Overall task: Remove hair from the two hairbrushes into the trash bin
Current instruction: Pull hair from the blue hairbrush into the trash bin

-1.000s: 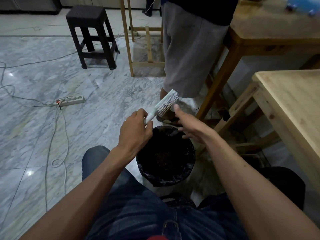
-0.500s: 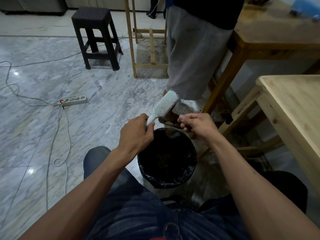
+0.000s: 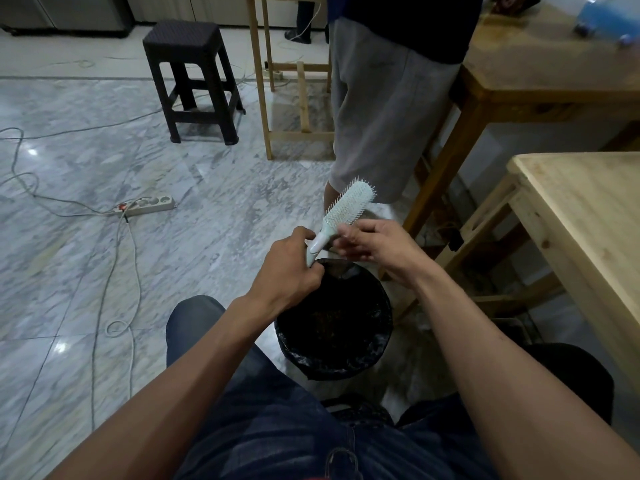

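Note:
A pale green hairbrush [image 3: 349, 205] with white bristles points up and to the right above the far rim of the bin. My left hand [image 3: 289, 268] grips its handle. My right hand [image 3: 372, 242] is just right of the handle, its fingertips touching the lower edge of the bristle head; whether hair is pinched there I cannot tell. Beneath both hands, between my knees, stands the round trash bin [image 3: 381, 344] lined with a black bag, dark inside. Only one hairbrush is in view.
A person in grey shorts [image 3: 384, 109] stands right behind the bin. Wooden tables [image 3: 588, 220] stand at the right. A dark stool [image 3: 194, 81], a power strip [image 3: 149, 204] and loose cables lie on the marble floor at the left.
My right hand came away from the bristles down towards the bin with closed fingers, then rose back to the base of the brush head. My left hand kept hold of the handle.

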`<state>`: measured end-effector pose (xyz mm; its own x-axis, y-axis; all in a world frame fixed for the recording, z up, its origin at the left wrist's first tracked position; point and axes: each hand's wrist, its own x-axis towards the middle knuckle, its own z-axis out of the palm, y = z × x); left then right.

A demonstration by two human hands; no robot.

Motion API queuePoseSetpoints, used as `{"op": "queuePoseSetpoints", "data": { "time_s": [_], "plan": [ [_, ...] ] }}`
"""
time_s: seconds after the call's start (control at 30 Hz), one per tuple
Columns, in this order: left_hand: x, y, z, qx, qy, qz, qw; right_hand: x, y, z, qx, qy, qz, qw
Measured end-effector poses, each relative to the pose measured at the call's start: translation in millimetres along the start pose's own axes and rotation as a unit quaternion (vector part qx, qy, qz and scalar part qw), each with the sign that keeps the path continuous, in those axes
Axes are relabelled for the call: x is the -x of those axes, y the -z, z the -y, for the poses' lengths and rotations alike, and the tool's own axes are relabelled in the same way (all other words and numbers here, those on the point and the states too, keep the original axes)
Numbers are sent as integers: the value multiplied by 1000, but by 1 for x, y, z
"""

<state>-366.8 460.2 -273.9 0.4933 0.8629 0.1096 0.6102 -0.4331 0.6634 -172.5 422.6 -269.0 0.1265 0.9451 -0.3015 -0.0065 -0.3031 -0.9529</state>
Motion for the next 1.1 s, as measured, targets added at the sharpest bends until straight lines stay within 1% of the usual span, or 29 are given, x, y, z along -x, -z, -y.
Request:
{"op": "queuePoseSetpoints", "data": {
  "time_s": [0.1,0.17,0.23,0.37,0.47,0.57,0.63,0.67,0.73,0.83,0.9,0.97,1.1],
  "plan": [
    [-2,1,5,-14,5,37,999,-1,-3,5,-73,22,-46,996],
    [-5,1,7,-46,32,51,997,0,-6,7,-88,27,-55,994],
    [-6,-2,10,-72,60,52,994,2,-7,8,-77,30,-69,994],
    [-5,-3,9,-44,71,12,996,6,-5,3,22,31,-106,994],
    [-6,-1,7,-18,76,-14,997,7,2,-11,121,3,-114,986],
    [-7,3,6,-4,76,-45,996,14,8,-24,251,-40,-112,961],
    [-8,6,5,-8,68,-54,996,19,10,-27,289,-48,-97,951],
    [-8,7,4,-15,63,-53,997,19,10,-26,282,-51,-72,955],
    [-8,7,4,-28,52,-43,997,16,8,-19,202,-58,-29,977],
    [-6,5,4,-33,39,-26,998,8,7,-7,43,-50,-33,997],
    [-4,3,3,-31,35,-13,999,4,7,0,-23,-35,-12,999],
    [-2,1,2,-23,30,2,999,2,4,2,-27,-13,-3,1000],
    [-2,0,1,-22,27,4,999,1,-5,-3,-46,34,-65,996]
  ]
}}
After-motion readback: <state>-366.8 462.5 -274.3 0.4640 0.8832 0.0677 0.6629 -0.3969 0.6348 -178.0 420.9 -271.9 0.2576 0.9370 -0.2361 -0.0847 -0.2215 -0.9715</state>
